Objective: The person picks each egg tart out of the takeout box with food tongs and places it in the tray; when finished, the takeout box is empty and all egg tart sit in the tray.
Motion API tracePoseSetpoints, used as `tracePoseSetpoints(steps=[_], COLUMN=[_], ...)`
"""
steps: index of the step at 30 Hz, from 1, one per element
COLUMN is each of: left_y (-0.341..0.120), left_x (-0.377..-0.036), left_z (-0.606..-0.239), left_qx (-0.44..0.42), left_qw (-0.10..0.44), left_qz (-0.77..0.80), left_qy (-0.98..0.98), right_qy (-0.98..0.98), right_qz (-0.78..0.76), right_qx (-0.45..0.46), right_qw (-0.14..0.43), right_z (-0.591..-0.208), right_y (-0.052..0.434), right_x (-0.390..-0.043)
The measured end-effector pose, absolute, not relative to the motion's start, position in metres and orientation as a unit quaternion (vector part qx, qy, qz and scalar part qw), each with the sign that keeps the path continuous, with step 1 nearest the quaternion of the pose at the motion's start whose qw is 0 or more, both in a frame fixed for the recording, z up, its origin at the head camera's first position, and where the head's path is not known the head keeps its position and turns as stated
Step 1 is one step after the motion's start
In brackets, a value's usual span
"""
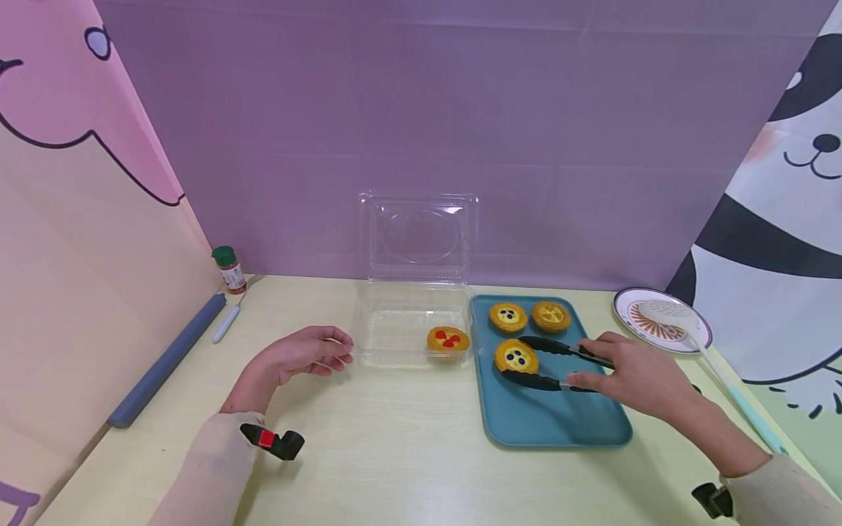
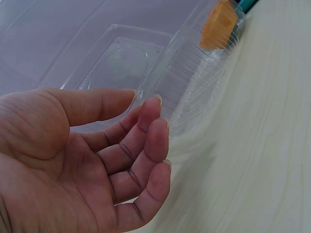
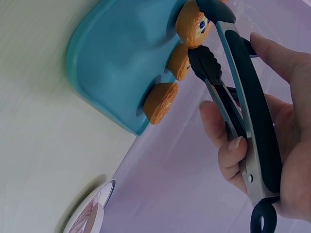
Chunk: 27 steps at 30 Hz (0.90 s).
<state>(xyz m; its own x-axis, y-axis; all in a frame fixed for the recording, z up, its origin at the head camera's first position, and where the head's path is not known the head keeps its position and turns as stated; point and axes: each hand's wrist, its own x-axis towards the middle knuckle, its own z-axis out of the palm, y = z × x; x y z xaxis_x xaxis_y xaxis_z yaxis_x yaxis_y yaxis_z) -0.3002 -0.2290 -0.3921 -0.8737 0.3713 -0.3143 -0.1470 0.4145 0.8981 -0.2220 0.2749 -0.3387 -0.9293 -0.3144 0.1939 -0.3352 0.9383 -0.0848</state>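
The tart (image 1: 516, 357) with the dark blue dots is sitting on the teal tray (image 1: 552, 424), and the black tongs (image 1: 549, 363) are reaching around it, one arm on each side. The right hand (image 1: 634, 376) is curling its fingers and thumb round the tongs' handles. I cannot tell if the tips are touching the tart yet.

The tart looks small and light, with a crumbly, ridged crust and a smooth yellow top. It would probably break if squeezed hard, so the best place to hold it is low on the crust sides, gently.

The tongs have metal arms with soft-looking black tips. The tray is smooth plastic with round corners, and two more tarts (image 1: 508, 316) (image 1: 550, 315) are sitting at its far end.

The left hand (image 1: 302, 354) is resting half open, fingertips pinching lightly at the rim of the clear box (image 1: 395, 321). The box is thin, bendy, see-through plastic, lid standing up. A tart with red bits (image 1: 448, 340) is lying inside it. The tabletop (image 1: 395, 453) is pale and smooth.
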Motion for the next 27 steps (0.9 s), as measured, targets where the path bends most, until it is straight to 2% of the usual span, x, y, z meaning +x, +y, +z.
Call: tracePoseSetpoints(steps=[27], left_y=[-0.229], left_x=[-0.300], left_z=[-0.391], left_qx=[0.066], left_qw=[0.243], left_qz=[0.538], left_qy=[0.805], right_qy=[-0.981], right_qz=[0.065], right_qx=[0.156], right_qw=[0.090], right_z=[-0.323], right_y=[0.276], right_x=[-0.219])
